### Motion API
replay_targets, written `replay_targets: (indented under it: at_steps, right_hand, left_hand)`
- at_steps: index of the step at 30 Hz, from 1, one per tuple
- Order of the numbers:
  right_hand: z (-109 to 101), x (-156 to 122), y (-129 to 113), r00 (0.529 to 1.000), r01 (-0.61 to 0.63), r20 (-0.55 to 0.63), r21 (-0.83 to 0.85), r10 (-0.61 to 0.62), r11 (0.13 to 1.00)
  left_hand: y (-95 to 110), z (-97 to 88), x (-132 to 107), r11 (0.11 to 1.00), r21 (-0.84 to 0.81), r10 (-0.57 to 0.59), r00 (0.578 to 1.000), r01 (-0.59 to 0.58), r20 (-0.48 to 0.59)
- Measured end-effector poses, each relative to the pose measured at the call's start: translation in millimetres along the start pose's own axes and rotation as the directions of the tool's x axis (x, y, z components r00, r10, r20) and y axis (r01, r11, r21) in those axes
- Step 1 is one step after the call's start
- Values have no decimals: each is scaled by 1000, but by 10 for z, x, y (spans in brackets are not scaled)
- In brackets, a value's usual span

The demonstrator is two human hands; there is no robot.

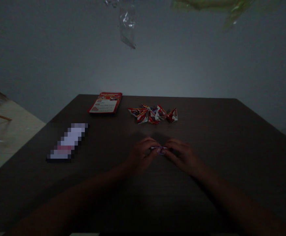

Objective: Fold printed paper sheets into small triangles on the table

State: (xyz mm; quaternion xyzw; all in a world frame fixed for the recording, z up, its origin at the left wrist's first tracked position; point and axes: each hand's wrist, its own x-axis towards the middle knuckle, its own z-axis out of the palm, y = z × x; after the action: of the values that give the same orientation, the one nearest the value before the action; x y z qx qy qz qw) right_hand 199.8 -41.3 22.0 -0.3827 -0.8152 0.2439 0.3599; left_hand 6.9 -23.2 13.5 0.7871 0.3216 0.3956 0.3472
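Observation:
My left hand (141,154) and my right hand (181,154) meet near the middle of the dark brown table (231,144). Between their fingertips they pinch a small folded piece of printed paper (158,148), held low over the tabletop. Most of the paper is hidden by the fingers. Beyond the hands lies a cluster of several folded red and white paper pieces (154,114). A stack of red and white printed sheets (105,102) rests at the far left of the table.
A flat rectangular object, blurred out (68,141), lies on the table's left side. A grey wall (59,49) stands behind the table. Clear plastic (127,23) hangs at the top. Light floor (8,131) shows at left.

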Motion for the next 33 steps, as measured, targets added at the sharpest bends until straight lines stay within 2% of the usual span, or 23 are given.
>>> replay_targets:
  at_steps: [5,7,9,11,13,16,19,21,23,25,28,30,33]
  right_hand:
    - [32,-37,26,984,-151,-85,56,155,987]
    - [61,-46,50,965,-209,-123,159,230,965]
    - [85,-45,75,943,-256,-134,297,305,920]
    - [97,-34,95,919,-297,-120,416,376,860]
    - [96,-17,112,895,-341,-87,497,437,798]
    - [94,11,145,855,-425,9,585,518,690]
    - [116,23,190,823,-501,151,647,548,574]
    - [135,17,211,816,-527,202,648,542,550]
    - [139,4,209,831,-509,157,600,533,617]
    - [123,-11,178,874,-442,48,495,484,748]
    - [75,-19,91,946,-273,-77,341,316,900]
    - [51,-14,33,973,-167,-110,282,205,945]
    - [46,-8,-7,984,-87,-131,221,119,971]
  left_hand:
    - [-3,19,-16,987,-69,-150,988,148,-23]
    - [-16,33,-28,977,-119,-184,982,179,-32]
    - [-31,35,-37,977,-132,-168,986,165,-15]
    - [-40,18,-39,991,-92,-91,996,93,19]
    - [-41,-14,-35,999,-30,43,998,-42,46]
    - [-35,-55,-24,971,68,226,972,-230,59]
    - [-52,-49,-16,938,146,310,949,-314,52]
    - [-80,-26,-11,929,165,329,943,-331,41]
    - [-108,-7,-5,938,158,311,950,-310,16]
    - [-125,-1,4,960,124,255,967,-250,-23]
    - [-118,-13,21,990,56,131,990,-127,-60]
    - [-103,-20,31,998,16,65,996,-64,-60]
    - [-82,-16,37,999,-37,18,999,-20,-35]
